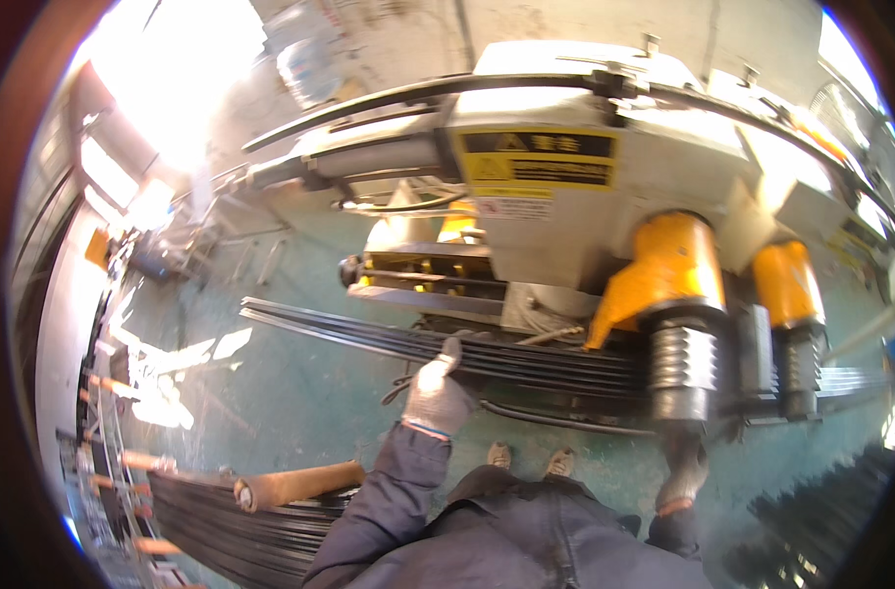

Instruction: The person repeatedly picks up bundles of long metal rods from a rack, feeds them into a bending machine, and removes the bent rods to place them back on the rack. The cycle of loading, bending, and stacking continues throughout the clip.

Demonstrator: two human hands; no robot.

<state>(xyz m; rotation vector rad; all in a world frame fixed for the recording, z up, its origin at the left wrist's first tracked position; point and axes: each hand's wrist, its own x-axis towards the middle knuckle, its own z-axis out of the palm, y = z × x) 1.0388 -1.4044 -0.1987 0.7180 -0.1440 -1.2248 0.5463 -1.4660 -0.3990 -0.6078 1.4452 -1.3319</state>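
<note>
A bundle of long dark metal bars (369,336) lies crosswise in front of me, passing under the machine's ribbed silver cylinders. My left hand (436,398), in a whitish work glove, grips the near edge of these bars, its thumb pointing away over them. The fingers under the bundle are mostly hidden. On the right, my gloved right hand (683,476) is low beside the nearer ribbed cylinder (685,368). It is smeared and shaded, so its fingers and whatever they touch cannot be made out.
A large pale machine (555,216) with yellow housings (675,260) and a warning label stands ahead. At lower left, a brown roll (300,485) lies on a stack of dark bars (236,525). More dark bars (820,515) lie at lower right. The floor (300,260) is green.
</note>
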